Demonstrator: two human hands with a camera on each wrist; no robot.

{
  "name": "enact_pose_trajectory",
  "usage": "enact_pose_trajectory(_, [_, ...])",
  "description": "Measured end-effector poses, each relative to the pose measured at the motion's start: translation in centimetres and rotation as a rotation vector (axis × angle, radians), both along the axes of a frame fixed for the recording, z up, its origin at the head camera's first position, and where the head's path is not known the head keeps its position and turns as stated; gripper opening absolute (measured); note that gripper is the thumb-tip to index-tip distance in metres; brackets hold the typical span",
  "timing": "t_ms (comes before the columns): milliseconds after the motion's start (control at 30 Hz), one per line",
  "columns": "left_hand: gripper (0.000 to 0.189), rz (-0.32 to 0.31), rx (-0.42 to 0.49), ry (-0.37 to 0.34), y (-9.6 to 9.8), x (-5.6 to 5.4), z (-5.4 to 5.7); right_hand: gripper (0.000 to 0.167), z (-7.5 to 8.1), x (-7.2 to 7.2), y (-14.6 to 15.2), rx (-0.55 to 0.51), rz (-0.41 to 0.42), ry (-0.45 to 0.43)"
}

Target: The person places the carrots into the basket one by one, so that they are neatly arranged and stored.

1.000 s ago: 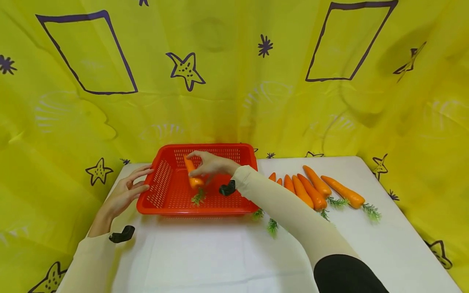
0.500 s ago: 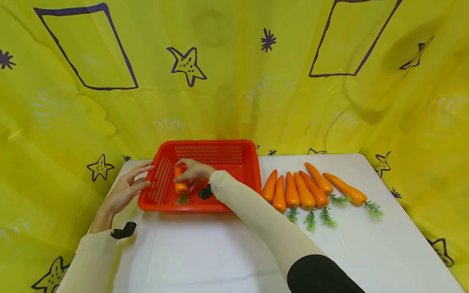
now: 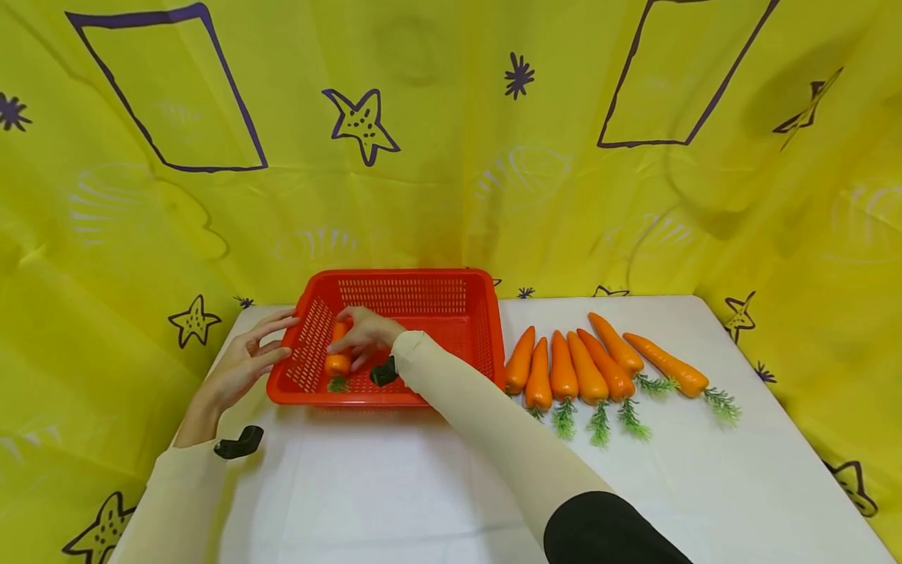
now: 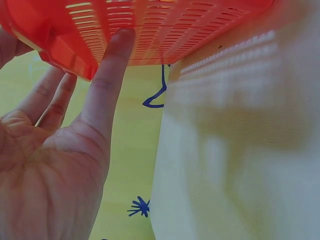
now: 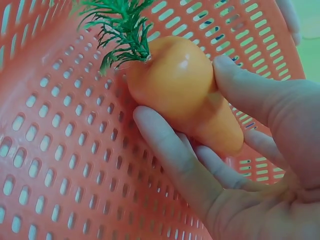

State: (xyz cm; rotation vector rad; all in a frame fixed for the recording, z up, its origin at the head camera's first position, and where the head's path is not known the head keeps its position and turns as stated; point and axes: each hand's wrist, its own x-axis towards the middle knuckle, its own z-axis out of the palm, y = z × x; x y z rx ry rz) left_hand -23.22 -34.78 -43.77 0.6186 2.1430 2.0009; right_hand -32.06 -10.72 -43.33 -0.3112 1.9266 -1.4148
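In the head view, my right hand (image 3: 368,333) pinches an orange carrot (image 3: 337,364) with a green leafy top, inside the red plastic basket (image 3: 451,333). The carrot lies along the basket's left side, its leafy end towards me. Close up in the right wrist view, the thumb and fingers hold the carrot (image 5: 175,82) from both sides near the slotted wall. My left hand (image 3: 243,364) is at the basket's left end, fingers extended at the rim. Seen from the left wrist, its thumb touches the basket's outer wall (image 4: 150,30).
Several more carrots (image 3: 564,368) with green tops lie in a row to the right of the basket, on the white tabletop (image 3: 395,486). One carrot (image 3: 665,364) lies slanted at the far right of the row. Yellow patterned cloth (image 3: 437,196) hangs behind and along both sides.
My right hand has moved left with the carrot, from mid-basket towards its left wall. The carrots on the table are less covered by my arm. The left hand stays at the rim.
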Motion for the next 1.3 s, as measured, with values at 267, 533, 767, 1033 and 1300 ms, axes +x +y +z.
enact_pose_trajectory(267, [0.049,-0.01,0.023,-0.002,0.3,0.0,-0.1,0.074,0.3,0.6,-0.1,0.017,-0.016,0.026])
enact_pose_trajectory(533, [0.049,0.005,0.003,0.0,0.5,0.0,-0.1,0.074,0.3,0.9,-0.1,0.021,-0.024,0.055])
enact_pose_trajectory(767, [0.049,0.017,-0.016,0.001,0.6,0.0,0.0,0.079,0.9,0.8,0.8,0.077,0.078,0.072])
enact_pose_trajectory(1033, [0.048,0.017,0.01,0.014,0.4,0.0,-0.1,0.086,2.9,0.1,2.7,0.168,0.202,0.118])
enact_pose_trajectory(1300, [0.049,0.018,0.023,0.001,0.2,0.3,0.0,0.086,5.3,0.2,5.0,0.175,0.289,0.166])
